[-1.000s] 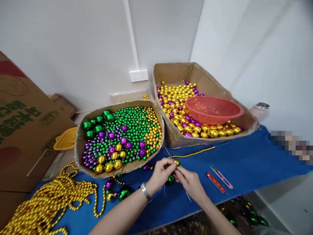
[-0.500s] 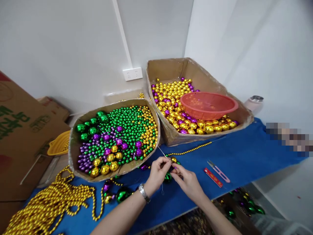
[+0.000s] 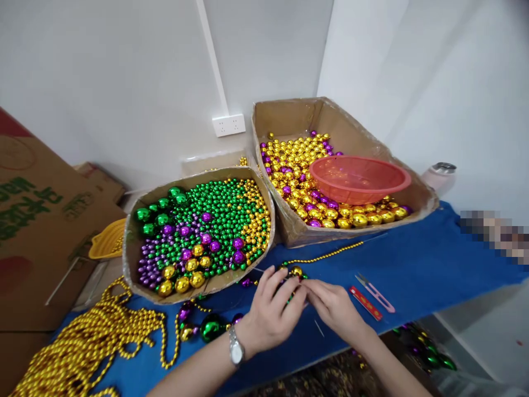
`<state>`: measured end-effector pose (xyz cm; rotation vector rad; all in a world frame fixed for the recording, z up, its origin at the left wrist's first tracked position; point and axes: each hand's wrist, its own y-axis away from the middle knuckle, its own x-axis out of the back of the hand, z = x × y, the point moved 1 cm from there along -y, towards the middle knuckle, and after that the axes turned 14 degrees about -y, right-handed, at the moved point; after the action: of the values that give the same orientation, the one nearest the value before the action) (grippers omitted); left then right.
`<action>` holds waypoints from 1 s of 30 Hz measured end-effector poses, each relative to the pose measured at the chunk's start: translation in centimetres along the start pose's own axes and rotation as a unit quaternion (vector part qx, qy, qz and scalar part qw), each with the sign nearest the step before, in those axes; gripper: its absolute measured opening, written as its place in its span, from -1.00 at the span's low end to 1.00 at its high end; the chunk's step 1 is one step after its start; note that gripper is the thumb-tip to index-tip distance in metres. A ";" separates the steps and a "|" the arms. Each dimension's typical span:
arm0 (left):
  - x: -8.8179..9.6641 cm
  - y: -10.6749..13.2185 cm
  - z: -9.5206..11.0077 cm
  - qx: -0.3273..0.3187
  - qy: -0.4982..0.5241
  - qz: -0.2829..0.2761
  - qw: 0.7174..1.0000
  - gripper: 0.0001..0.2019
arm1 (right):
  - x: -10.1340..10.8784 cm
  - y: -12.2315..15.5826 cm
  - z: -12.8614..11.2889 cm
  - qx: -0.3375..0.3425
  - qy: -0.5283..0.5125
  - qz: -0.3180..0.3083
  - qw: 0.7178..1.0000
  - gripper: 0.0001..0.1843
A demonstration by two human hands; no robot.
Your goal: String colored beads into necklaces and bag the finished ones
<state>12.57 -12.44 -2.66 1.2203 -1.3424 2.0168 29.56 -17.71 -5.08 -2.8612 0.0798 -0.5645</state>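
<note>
My left hand (image 3: pixel 270 311), with a wristwatch, lies curled over a bead on the blue table cloth (image 3: pixel 413 259), its fingertips pinched together with those of my right hand (image 3: pixel 334 309). Both pinch a thin needle and thread that I can barely make out. A gold bead (image 3: pixel 296 271) and a thin gold bead strand (image 3: pixel 330 255) lie just beyond the fingers. A big green bead (image 3: pixel 210 327) rests left of my left wrist.
A cardboard box of green, purple and gold beads (image 3: pixel 206 234) stands behind my hands. Another box (image 3: pixel 297 231) holds gold beads and a red basin (image 3: pixel 359 179). Gold bead strands (image 3: pixel 82 347) pile at left. Thread snips (image 3: pixel 375 292) and a red strip (image 3: pixel 366 302) lie right.
My left hand has turned palm-down and closed over the green bead it was pinching. The needle, which pointed up to the left, has dropped low. The view shifted slightly.
</note>
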 end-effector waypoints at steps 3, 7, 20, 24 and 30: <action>1.2 -0.3 0.0 -0.018 -0.077 -0.058 0.995 -0.59 | 0.5 -0.6 -1.7 0.012 0.001 -0.035 0.999 -0.66; 1.4 -0.8 -1.1 0.084 0.036 -0.105 0.990 -0.66 | 0.8 -1.1 -2.9 0.008 -0.008 -0.026 1.000 -0.72; -1.3 -1.3 -2.1 0.271 0.500 -0.156 0.808 -0.61 | -1.1 -2.6 -2.2 -0.093 -0.340 0.057 0.934 -0.53; -1.5 -0.9 -2.3 0.330 0.500 -0.111 0.793 -0.63 | -1.4 -2.7 -1.0 -0.082 -0.360 0.113 0.922 -0.56; -1.8 -0.1 -2.4 0.435 0.483 -0.053 0.758 -0.64 | -3.4 -1.6 0.5 -0.103 -0.275 0.197 0.935 -0.60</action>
<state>12.54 -10.05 -4.44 0.2743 0.2082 2.6299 26.65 -15.75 -6.46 -2.9575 0.6293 0.3436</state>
